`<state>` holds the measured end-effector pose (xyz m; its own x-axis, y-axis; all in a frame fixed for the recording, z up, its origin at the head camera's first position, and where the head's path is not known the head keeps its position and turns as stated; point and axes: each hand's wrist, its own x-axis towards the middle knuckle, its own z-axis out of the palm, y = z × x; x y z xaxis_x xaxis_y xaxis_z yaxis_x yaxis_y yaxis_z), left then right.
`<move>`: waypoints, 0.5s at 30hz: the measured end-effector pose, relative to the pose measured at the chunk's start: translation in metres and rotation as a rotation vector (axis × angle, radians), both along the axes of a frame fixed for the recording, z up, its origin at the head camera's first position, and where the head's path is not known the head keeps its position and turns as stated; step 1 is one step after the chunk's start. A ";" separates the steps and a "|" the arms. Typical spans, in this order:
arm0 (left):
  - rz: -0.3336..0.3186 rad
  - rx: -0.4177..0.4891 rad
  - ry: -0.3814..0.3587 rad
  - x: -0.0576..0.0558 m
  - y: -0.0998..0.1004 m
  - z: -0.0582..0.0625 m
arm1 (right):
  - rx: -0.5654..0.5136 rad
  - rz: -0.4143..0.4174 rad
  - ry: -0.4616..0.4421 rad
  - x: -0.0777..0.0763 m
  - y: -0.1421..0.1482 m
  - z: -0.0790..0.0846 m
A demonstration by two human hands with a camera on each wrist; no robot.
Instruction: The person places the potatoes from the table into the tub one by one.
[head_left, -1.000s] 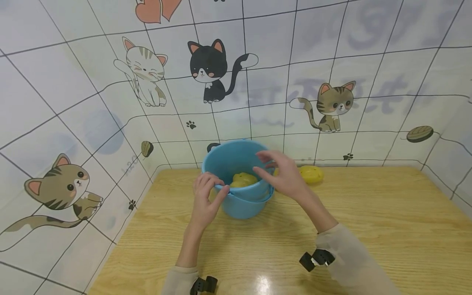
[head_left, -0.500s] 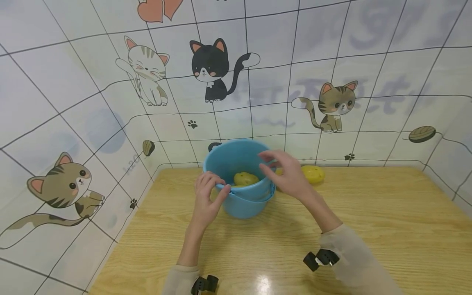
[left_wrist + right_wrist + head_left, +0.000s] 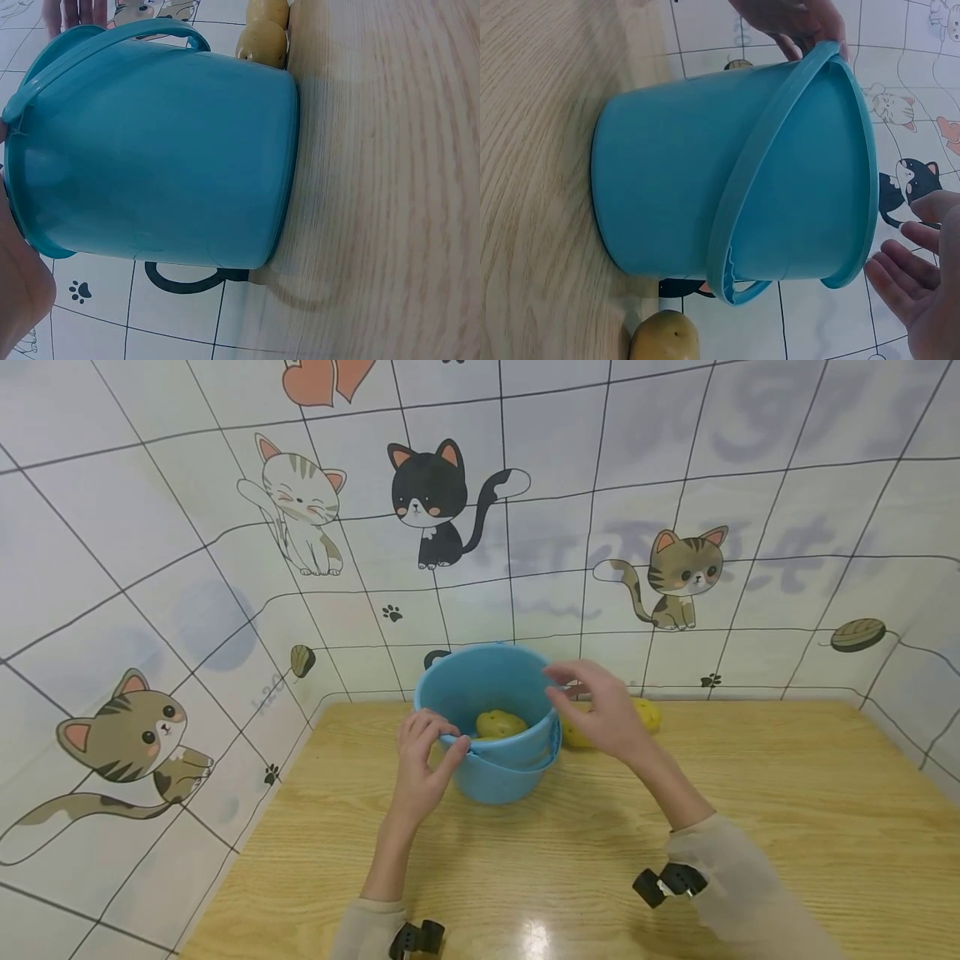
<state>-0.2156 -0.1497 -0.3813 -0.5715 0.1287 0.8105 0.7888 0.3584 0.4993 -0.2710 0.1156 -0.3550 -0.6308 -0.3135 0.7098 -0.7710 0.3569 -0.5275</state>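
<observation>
A light blue bucket (image 3: pixel 498 783) stands upright on the table, its handle hanging down at the front. My left hand (image 3: pixel 422 768) grips the rim at the left, fingers over the edge and thumb on the near side. Inside the bucket, a yellow potato (image 3: pixel 500 724) shows at the bottom. Just off the right rim, my right hand (image 3: pixel 603 714) hovers with relaxed, parted fingers and nothing between them. Behind it, partly covered, lie a potato (image 3: pixel 576 735) close to the bucket and another potato (image 3: pixel 649 715) farther right. The right wrist view also catches a potato (image 3: pixel 665 337) beside the bucket.
The wood-grain table (image 3: pixel 750 810) runs up to a white wall (image 3: pixel 555 552) printed with grid lines and cartoon cats. A second wall (image 3: pixel 150 610) closes off the left side. The bucket stands near the back edge of the table.
My right hand has drawn back to the right, from over the bucket's opening to just outside the rim. The left hand keeps its grip on the rim, and the bucket stays in place.
</observation>
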 end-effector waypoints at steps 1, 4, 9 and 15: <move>0.000 -0.001 0.002 0.000 0.000 0.000 | 0.002 -0.002 -0.005 -0.001 0.001 0.000; 0.001 0.002 0.004 0.001 0.000 0.000 | 0.007 -0.011 -0.016 -0.001 0.005 0.000; 0.005 0.003 0.003 -0.002 0.000 -0.004 | 0.013 -0.042 -0.036 -0.004 0.013 -0.002; 0.024 -0.008 0.019 -0.021 -0.007 -0.026 | 0.028 -0.099 -0.064 -0.010 0.025 -0.007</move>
<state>-0.2365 -0.1570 -0.4077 -0.5591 0.1220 0.8201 0.7892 0.3813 0.4814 -0.2807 0.1407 -0.3624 -0.7035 -0.2667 0.6587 -0.6961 0.4454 -0.5631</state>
